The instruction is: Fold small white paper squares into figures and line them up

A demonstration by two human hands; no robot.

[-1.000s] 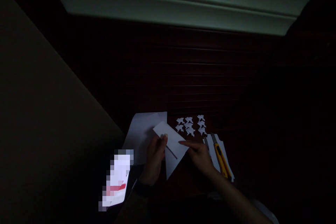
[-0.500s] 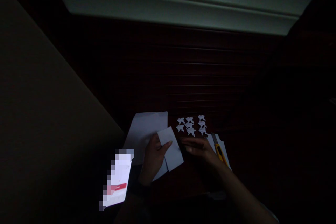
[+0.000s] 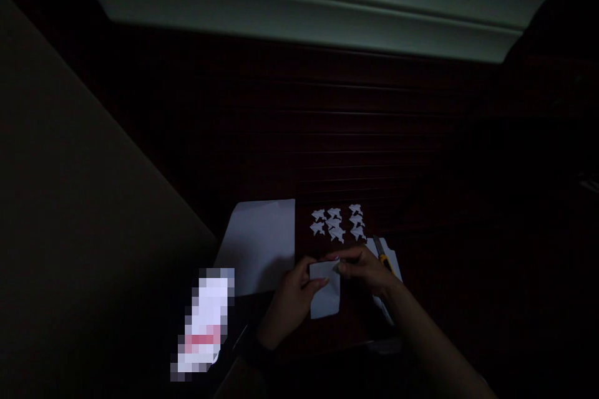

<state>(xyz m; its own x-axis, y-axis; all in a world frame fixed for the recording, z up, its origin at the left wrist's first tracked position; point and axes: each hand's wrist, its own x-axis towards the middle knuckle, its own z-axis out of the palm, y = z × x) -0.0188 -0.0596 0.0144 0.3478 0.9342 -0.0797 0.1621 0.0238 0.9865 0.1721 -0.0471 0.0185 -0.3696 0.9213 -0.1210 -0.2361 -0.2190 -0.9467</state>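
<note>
A small white sheet of paper (image 3: 324, 296) is held upright between both hands above the dark table. My left hand (image 3: 292, 299) grips its left edge, thumb laid across the front. At the top right corner, my right hand (image 3: 360, 268) pinches the paper between thumb and fingers. Just beyond the hands lie several small folded paper figures (image 3: 333, 223), set out in columns. Right of my right hand, a yellow utility knife (image 3: 385, 262) rests on some white paper (image 3: 393, 255), partly hidden by the hand and forearm.
Larger white sheets (image 3: 262, 237) lie at the table's left. A lit phone (image 3: 206, 318), its screen blurred out, is at the lower left. A pale panel (image 3: 70, 168) slopes along the left, and a dark slatted surface (image 3: 365, 112) rises behind. The light is dim.
The paper has moved right and down and turned to stand straighter. My right hand has closed on its top right corner. My left hand has shifted right, still gripping the paper.
</note>
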